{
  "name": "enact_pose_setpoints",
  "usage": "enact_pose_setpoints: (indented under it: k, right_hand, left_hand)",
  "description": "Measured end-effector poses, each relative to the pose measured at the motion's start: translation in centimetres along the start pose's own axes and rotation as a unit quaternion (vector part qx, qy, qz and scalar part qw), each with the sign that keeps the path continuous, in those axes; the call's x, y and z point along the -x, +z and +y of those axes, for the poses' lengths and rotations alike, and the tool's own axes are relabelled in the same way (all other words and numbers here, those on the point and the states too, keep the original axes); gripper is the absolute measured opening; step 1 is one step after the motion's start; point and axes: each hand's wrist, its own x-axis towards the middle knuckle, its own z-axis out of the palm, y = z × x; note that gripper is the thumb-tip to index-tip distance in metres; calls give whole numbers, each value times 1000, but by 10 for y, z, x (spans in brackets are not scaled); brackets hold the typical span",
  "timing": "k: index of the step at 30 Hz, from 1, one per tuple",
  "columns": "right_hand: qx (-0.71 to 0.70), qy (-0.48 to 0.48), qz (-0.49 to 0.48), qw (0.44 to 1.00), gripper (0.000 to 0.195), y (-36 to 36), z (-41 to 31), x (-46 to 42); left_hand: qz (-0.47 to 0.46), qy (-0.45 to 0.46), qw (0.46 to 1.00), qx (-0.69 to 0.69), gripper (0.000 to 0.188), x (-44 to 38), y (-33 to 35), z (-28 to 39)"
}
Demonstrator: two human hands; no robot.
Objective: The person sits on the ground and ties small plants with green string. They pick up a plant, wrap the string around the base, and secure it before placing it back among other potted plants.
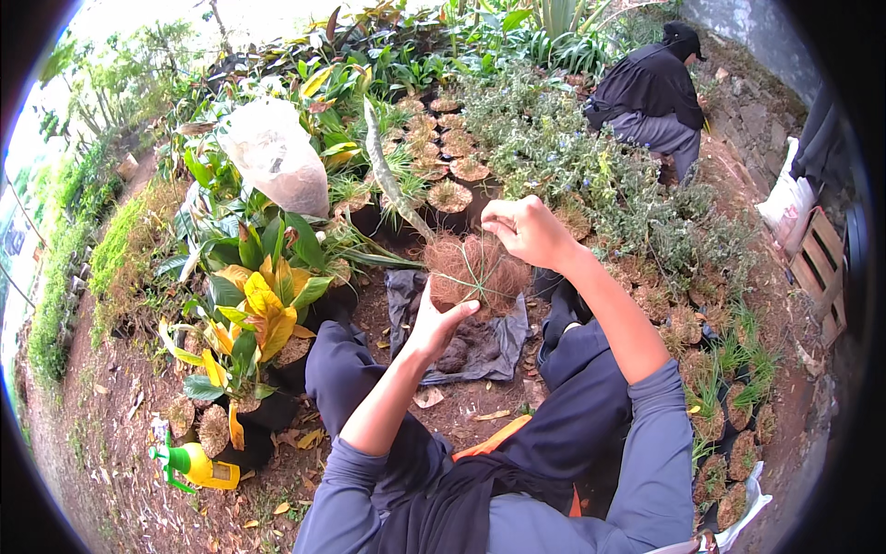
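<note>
A ball of brown coconut fibre (pixel 476 271) is held up before me, wound with green string that crosses in a star on its face. My left hand (pixel 441 320) grips the ball from below, its thumb on the near side. Over the ball's upper right edge is my right hand (pixel 527 232), fingers pinched together; whether string is between them cannot be told. A grey-brown branch or stem (pixel 391 176) rises behind the ball towards the upper left. Beneath it, a black plastic sheet (pixel 509 346) on the soil bears dark clumps (pixel 453 354).
Leafy potted plants (pixel 266 311) and a yellow-green pump sprayer (pixel 197 465) are at the left. A filled clear plastic bag (pixel 277 159) rests among leaves. Potted plants (pixel 740 401) line the right, near a wooden crate (pixel 820 266). A person (pixel 647 97) crouches at upper right.
</note>
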Motion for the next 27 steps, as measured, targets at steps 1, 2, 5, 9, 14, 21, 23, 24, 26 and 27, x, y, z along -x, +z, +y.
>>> enact_pose_setpoints:
  k: [1,2,5,9,14,21,23,24,26,27]
  right_hand:
    - [-11,11,-12,1000,8,0,-1,0]
    - [-33,35,-20,999,8,3,2,2]
    - [-106,103,-25,989,7,9,25,8]
    - [-300,182,-8,936,5,26,53,13]
    - [-434,268,11,860,7,83,119,68]
    - [-513,398,-30,760,17,163,46,98]
    - [-510,430,-85,740,20,167,42,105]
    - [-499,381,-75,775,18,171,37,108]
    - [-471,278,-52,835,13,178,30,113]
    - [-418,261,-38,869,13,178,22,114]
  left_hand:
    - [2,-10,1000,4,73,1,-1,0]
    - [5,-20,1000,9,75,2,-4,1]
    - [0,-46,999,20,77,5,-2,5]
    - [1,-71,997,13,80,11,0,10]
    - [-29,-78,992,92,72,-3,-4,-7]
    - [38,-7,996,86,53,-3,-18,-3]
    - [71,-11,994,81,51,-4,-17,1]
    - [90,-16,993,78,51,-3,-17,3]
    - [126,27,991,36,51,-13,-22,-1]
    - [155,43,987,8,52,-14,-25,-3]
